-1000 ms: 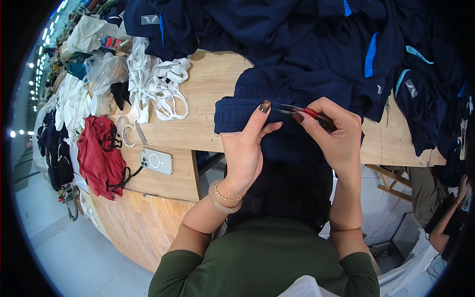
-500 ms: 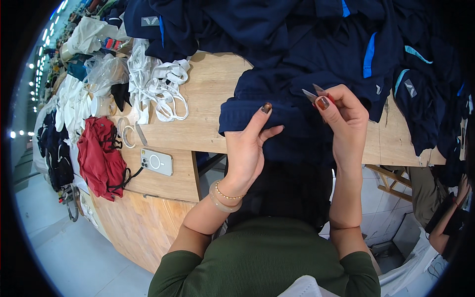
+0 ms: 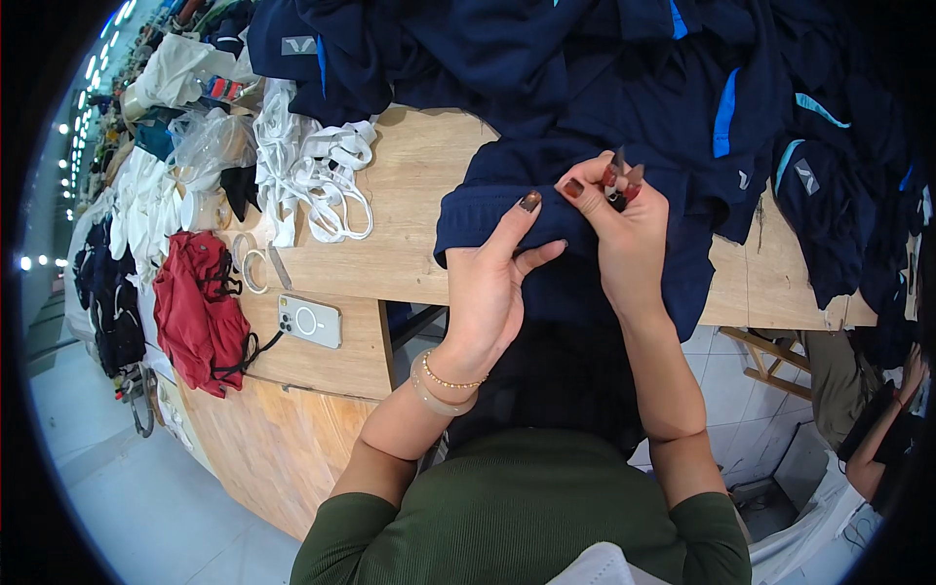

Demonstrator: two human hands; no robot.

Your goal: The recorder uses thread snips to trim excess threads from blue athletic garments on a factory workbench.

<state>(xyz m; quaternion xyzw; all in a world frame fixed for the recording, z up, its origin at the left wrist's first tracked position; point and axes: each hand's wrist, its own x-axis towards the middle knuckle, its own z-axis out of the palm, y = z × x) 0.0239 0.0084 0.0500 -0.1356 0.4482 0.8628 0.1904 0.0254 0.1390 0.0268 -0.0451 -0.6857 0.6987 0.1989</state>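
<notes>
My left hand (image 3: 487,297) is closed on the stitched band of a navy blue garment (image 3: 507,168), its thumb lying on top of the cloth and its other fingers partly hidden under it. A small pair of thread snips (image 3: 621,164) sits in my right hand (image 3: 629,239), with the pointed blades showing beyond the fingers. The right thumb and a fingertip come together at the band's edge, just right of the left thumb. Whether they pinch cloth or a thread is too small to tell. The garment hangs over the table's near edge towards my lap.
More navy garments (image 3: 624,88) with blue tabs are heaped across the far side of the wooden table (image 3: 409,161). To the left lie white straps (image 3: 327,185), a tape roll (image 3: 254,271), a red garment (image 3: 200,312) and a phone (image 3: 310,320). Another person's arm (image 3: 882,439) shows at far right.
My right hand has moved left and turned inward, from beside the garment onto its band near my left thumb. The snips have turned with it. My left hand has barely moved.
</notes>
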